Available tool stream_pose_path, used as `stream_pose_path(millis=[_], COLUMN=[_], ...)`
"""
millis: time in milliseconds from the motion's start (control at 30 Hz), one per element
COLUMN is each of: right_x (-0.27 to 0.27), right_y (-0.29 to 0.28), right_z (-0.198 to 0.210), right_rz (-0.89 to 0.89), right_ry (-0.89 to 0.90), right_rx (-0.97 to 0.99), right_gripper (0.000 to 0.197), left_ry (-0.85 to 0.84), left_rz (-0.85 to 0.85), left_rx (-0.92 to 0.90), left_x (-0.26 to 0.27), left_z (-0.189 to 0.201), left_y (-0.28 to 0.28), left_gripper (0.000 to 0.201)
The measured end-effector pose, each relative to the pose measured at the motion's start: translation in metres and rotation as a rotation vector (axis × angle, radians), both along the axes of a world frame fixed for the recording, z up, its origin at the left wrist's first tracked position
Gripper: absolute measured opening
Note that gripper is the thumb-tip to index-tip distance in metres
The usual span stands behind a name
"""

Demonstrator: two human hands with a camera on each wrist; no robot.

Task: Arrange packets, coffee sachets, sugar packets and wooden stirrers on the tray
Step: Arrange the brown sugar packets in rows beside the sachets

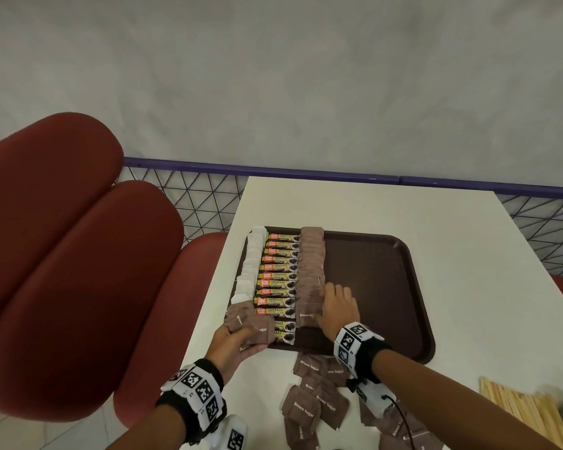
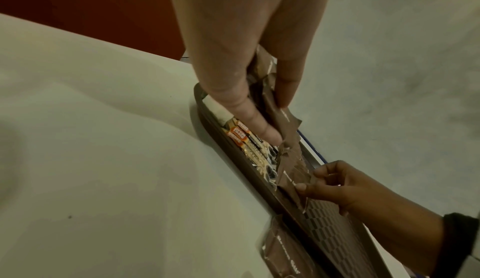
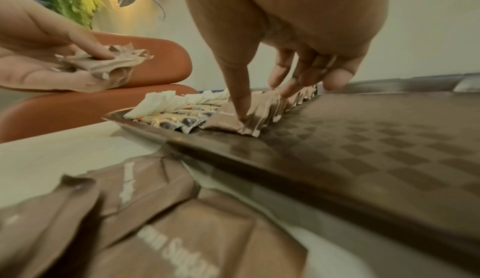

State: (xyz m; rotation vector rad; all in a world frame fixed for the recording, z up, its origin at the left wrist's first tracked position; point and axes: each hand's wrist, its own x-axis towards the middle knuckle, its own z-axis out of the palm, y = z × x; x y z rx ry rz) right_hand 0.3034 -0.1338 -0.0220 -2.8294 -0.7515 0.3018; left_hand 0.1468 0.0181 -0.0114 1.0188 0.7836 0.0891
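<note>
While the left hand (image 1: 233, 341) waits at the tray's near-left corner with its fingers (image 2: 267, 132) curled round a small stack of brown sugar packets (image 1: 254, 326), the step in hand looks like feeding that stack one at a time into the brown column. To do it well, I judge each new packet should go down square to the one before, overlapped like shingles, with the held stack kept just beside the column so the reach stays short. On the tray (image 1: 377, 271), going left to right, stands a column of white packets (image 1: 252, 264) along the left rim, then a column of coffee sachets (image 1: 278, 277), then the column of brown sugar packets (image 1: 311, 271). Each column runs near to far. The coffee sachets lie with their long axis left to right, orange label ends to the left. Further right, the right hand (image 1: 337, 306) rests at the near end of the brown column, thumb and fingertips (image 3: 244, 114) pressing down on the nearest packet (image 3: 233, 122), fingers fairly straight rather than wrapped round it. The tray's right half is bare. More brown packets (image 1: 316, 397) lie loose on the bench (image 1: 468, 254) near the tray's near edge. Wooden stirrers (image 1: 517, 404) lie at the near right, off the tray, pointing near-right to far-left.
</note>
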Motion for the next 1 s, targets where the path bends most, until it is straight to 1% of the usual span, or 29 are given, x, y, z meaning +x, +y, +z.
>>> stream_pose_path(millis=[100,167,267,367,400,467,500,567,633,767,833,900,967,1000], right_x=[-0.005,-0.011,-0.023,-0.038,-0.042,-0.048,-0.048,-0.046,-0.037,-0.011,-0.001,0.004,0.005,0.005], right_y=[-0.002,-0.002,0.0,0.004,0.004,0.005,0.005,0.002,-0.003,-0.015,-0.019,-0.021,-0.021,-0.02], right_z=[0.005,0.009,0.014,0.014,0.012,0.009,0.008,0.011,0.018,0.025,0.024,0.022,0.018,0.015], right_rz=[0.054,0.137,0.248,0.319,0.312,0.265,0.243,0.185,0.121,-0.007,-0.027,-0.01,-0.015,-0.029], right_ry=[-0.017,0.031,0.25,0.454,0.517,0.643,0.683,0.692,0.642,0.551,0.55,0.555,0.536,0.531], right_rx=[0.08,0.173,0.32,0.404,0.428,0.462,0.484,0.503,0.521,0.515,0.477,0.422,0.347,0.316], right_gripper=[0.043,0.039,0.038,0.045,0.04,0.022,0.019,0.024,0.027,0.019,0.018,0.011,0.018,0.016], left_ry=[-0.001,-0.001,-0.009,-0.009,-0.012,-0.014,-0.01,-0.003,0.006,0.029,0.032,0.037,0.05,0.058], left_rz=[-0.004,-0.003,-0.023,-0.066,-0.069,-0.07,-0.077,-0.086,-0.061,0.012,0.013,0.006,0.007,0.011], left_rx=[0.018,0.017,0.012,0.002,-0.012,-0.054,-0.075,-0.117,-0.156,-0.14,-0.114,-0.082,-0.038,-0.017], left_x=[0.001,0.002,0.003,0.005,0.006,0.006,0.006,0.004,0.001,-0.003,-0.004,-0.005,-0.006,-0.006], left_z=[0.002,0.002,0.003,0.005,0.005,0.005,0.005,0.006,0.005,-0.001,-0.003,-0.004,-0.004,-0.005], left_y=[-0.002,-0.003,-0.008,-0.015,-0.017,-0.02,-0.02,-0.02,-0.017,-0.007,-0.003,-0.001,-0.002,-0.002], left_gripper=[0.038,0.041,0.042,0.036,0.035,0.034,0.033,0.029,0.027,0.028,0.029,0.028,0.026,0.028])
